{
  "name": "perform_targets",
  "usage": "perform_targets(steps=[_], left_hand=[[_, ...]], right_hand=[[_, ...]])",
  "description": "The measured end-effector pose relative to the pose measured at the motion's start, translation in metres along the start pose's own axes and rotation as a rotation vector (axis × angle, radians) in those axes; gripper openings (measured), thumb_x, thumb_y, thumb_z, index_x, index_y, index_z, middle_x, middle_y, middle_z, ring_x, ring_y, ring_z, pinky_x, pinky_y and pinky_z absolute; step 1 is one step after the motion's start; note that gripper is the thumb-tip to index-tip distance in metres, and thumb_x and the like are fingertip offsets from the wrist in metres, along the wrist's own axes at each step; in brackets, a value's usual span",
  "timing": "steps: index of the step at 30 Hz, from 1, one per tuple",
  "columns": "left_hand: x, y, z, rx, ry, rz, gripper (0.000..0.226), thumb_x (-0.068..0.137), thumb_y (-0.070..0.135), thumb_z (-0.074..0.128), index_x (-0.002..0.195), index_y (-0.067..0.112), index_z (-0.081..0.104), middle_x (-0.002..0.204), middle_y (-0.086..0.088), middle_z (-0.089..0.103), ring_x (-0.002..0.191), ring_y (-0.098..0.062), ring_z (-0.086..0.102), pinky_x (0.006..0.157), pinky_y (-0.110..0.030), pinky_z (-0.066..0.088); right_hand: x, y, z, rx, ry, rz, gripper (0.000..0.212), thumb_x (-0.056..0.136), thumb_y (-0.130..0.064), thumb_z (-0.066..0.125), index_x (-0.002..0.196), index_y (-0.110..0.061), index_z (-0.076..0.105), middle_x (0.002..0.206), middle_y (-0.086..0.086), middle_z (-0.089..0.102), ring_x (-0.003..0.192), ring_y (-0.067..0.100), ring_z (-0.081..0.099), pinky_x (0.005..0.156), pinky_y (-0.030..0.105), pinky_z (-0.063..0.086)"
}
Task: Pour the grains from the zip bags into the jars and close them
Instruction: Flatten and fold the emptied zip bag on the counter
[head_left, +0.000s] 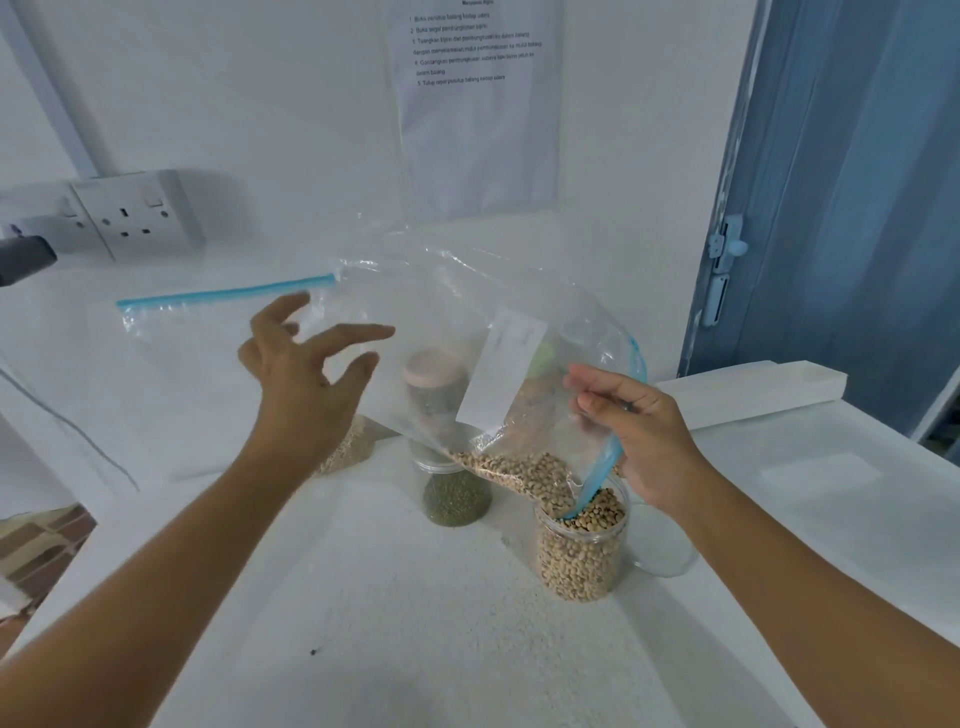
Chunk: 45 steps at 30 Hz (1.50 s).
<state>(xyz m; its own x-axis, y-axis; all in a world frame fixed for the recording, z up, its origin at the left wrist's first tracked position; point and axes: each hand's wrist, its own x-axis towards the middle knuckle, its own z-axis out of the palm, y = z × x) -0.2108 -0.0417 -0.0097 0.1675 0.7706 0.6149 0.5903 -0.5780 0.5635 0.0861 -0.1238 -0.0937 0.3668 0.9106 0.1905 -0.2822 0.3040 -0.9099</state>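
R hand (652, 441) pinches zip bag (467, 332) mouth over bean jar (582, 545), nearly full; few beans left in bag; L hand (306, 374) spread, empty; lid not yet on; green-grain jar (457, 499) also unlidded.

Clear zip bag (467, 322), blue seal.

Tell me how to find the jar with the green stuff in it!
Start at the white table and find the big clear zip bag held over it. Just below the bag's lower edge stands a small clear jar of green grains, left of the open jar of beige beans that the right hand is filling. Its dark green contents set it apart.
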Motion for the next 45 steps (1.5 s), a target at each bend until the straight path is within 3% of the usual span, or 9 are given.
perform_targets(steps=[3, 6, 9, 12, 17, 24, 29, 36, 45], left_hand=[[-0.039, -0.001, 0.018, -0.061, 0.045, -0.094, 0.033, 0.094, 0.025, 0.075, 0.104, 0.055, 0.066, 0.128, -0.002, 0.034, 0.120, -0.022, 0.035, 0.113, -0.037, 0.029], [-0.063, -0.001, 0.037, -0.319, -0.276, -0.341, 0.025, 0.095, 0.032, 0.074, 0.107, 0.053, 0.071, 0.123, -0.003, 0.048, 0.112, -0.022, 0.049, 0.106, -0.048, 0.044], [-0.067, 0.006, 0.049, -0.611, -0.462, -0.603, 0.021, 0.099, 0.027, 0.069, 0.113, 0.040, 0.076, 0.128, 0.003, 0.065, 0.124, -0.016, 0.057, 0.112, -0.042, 0.043], [-0.056, 0.006, 0.055, -0.723, -0.422, -0.681, 0.021, 0.100, 0.024, 0.068, 0.116, 0.033, 0.078, 0.118, 0.014, 0.073, 0.125, -0.015, 0.058, 0.117, -0.040, 0.040], [-0.048, 0.002, 0.057, -0.793, -0.322, -0.829, 0.019, 0.100, 0.022, 0.069, 0.112, 0.029, 0.081, 0.148, -0.004, 0.054, 0.133, -0.029, 0.051, 0.111, -0.035, 0.044], [-0.042, 0.004, 0.060, -0.823, -0.323, -0.760, 0.026, 0.095, 0.014, 0.073, 0.118, 0.025, 0.075, 0.107, 0.013, 0.075, 0.112, -0.010, 0.060, 0.103, -0.027, 0.040], [-0.044, 0.002, 0.064, -0.833, -0.250, -0.681, 0.023, 0.097, 0.006, 0.069, 0.114, 0.020, 0.076, 0.109, -0.002, 0.074, 0.105, -0.014, 0.065, 0.095, -0.025, 0.046], [-0.033, 0.014, 0.061, -0.950, -0.187, -0.585, 0.018, 0.099, 0.003, 0.065, 0.113, 0.011, 0.073, 0.100, -0.003, 0.077, 0.100, -0.019, 0.075, 0.094, -0.036, 0.060], [-0.029, 0.022, 0.064, -0.996, -0.197, -0.532, 0.018, 0.100, -0.004, 0.061, 0.105, 0.004, 0.076, 0.091, -0.007, 0.075, 0.090, -0.017, 0.075, 0.097, -0.037, 0.060]], right_hand=[[0.001, 0.000, -0.001, -0.005, -0.001, -0.003, 0.033, 0.088, 0.003, 0.069, 0.115, -0.013, 0.076, 0.114, 0.007, 0.078, 0.096, 0.011, 0.073, 0.083, 0.025, 0.059], [0.001, 0.000, -0.001, -0.015, -0.002, -0.004, 0.034, 0.093, 0.009, 0.064, 0.115, -0.013, 0.076, 0.113, 0.006, 0.079, 0.096, 0.011, 0.073, 0.082, 0.024, 0.060], [0.002, 0.000, -0.001, -0.017, -0.003, 0.000, 0.034, 0.093, 0.010, 0.064, 0.114, -0.013, 0.076, 0.112, 0.005, 0.079, 0.094, 0.011, 0.074, 0.081, 0.024, 0.060], [0.003, 0.000, -0.002, -0.004, -0.010, 0.011, 0.035, 0.093, 0.009, 0.064, 0.112, -0.016, 0.078, 0.113, 0.007, 0.079, 0.094, 0.013, 0.074, 0.082, 0.025, 0.060], [0.003, 0.000, -0.003, 0.010, -0.009, 0.022, 0.035, 0.092, 0.010, 0.064, 0.114, -0.014, 0.077, 0.114, 0.007, 0.078, 0.093, 0.013, 0.074, 0.081, 0.025, 0.060], [0.002, 0.000, -0.008, 0.027, 0.015, 0.037, 0.034, 0.093, 0.010, 0.063, 0.116, -0.013, 0.076, 0.115, 0.007, 0.078, 0.094, 0.013, 0.074, 0.081, 0.026, 0.060], [-0.001, -0.002, -0.009, 0.064, 0.050, 0.043, 0.032, 0.093, 0.010, 0.064, 0.114, -0.010, 0.076, 0.114, 0.008, 0.078, 0.097, 0.015, 0.076, 0.083, 0.028, 0.062], [-0.001, -0.010, -0.010, 0.100, 0.094, 0.034, 0.030, 0.092, 0.009, 0.064, 0.113, -0.010, 0.076, 0.112, 0.003, 0.079, 0.101, 0.019, 0.077, 0.087, 0.034, 0.063], [-0.004, -0.012, -0.015, 0.118, 0.123, 0.025, 0.032, 0.093, 0.010, 0.063, 0.117, -0.009, 0.074, 0.115, 0.005, 0.078, 0.105, 0.023, 0.076, 0.091, 0.037, 0.062]])
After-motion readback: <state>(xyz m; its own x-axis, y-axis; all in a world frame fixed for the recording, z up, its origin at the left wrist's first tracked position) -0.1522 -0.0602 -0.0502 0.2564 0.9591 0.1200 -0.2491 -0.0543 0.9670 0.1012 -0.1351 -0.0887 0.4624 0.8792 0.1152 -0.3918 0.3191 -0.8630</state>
